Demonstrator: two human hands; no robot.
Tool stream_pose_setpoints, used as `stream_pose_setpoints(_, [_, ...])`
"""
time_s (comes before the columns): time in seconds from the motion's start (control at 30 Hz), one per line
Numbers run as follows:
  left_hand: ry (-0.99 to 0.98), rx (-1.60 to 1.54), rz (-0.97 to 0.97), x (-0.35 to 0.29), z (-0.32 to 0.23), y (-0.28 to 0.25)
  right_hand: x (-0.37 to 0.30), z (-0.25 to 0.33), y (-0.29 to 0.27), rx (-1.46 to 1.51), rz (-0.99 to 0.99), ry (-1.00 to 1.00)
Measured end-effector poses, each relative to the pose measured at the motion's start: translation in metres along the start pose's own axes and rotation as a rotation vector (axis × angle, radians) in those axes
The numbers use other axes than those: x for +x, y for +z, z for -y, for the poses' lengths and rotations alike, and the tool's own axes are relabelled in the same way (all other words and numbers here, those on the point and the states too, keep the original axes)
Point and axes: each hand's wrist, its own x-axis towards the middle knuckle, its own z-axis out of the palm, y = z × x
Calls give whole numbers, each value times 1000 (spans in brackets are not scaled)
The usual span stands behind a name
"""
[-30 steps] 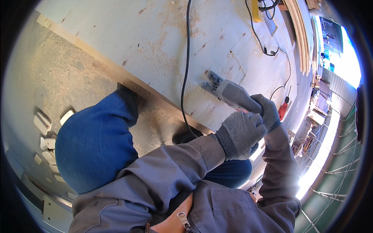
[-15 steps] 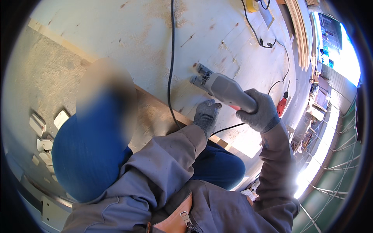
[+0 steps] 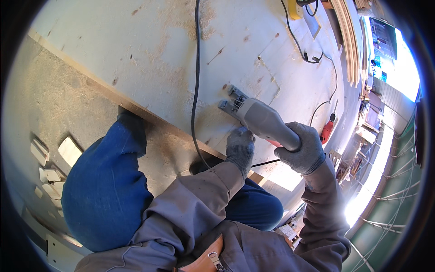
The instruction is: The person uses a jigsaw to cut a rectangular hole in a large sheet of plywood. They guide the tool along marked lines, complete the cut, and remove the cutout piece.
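On the board (image 3: 149, 50), one jigsaw (image 3: 258, 119)

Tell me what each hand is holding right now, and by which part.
The right hand grips the grey power tool by its rear handle. The left hand holds nothing, resting on the plywood sheet.

Both gloved hands reach forward from grey sleeves. The left hand (image 3: 240, 144) presses flat, fingers spread downward; the right hand (image 3: 302, 148) is curled tight in a fist-like grip, wrist bent.
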Motion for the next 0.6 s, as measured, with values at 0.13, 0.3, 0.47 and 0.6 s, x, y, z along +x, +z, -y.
stream_pose_setpoints(0.13, [-14,-58,0,0,3,0,2,2,0,-13,42,37])
stream_pose_setpoints(0.3, [160,233,-43,10,13,-5,1,5,3,-39,27,32])
stream_pose_setpoints(0.47, [50,-11,-36,16,16,-6,0,0,4,-22,-2,-25])
stream_pose_setpoints(0.6, [38,-6,-9,3,-3,-8,-1,-3,7,-48,-32,-34])
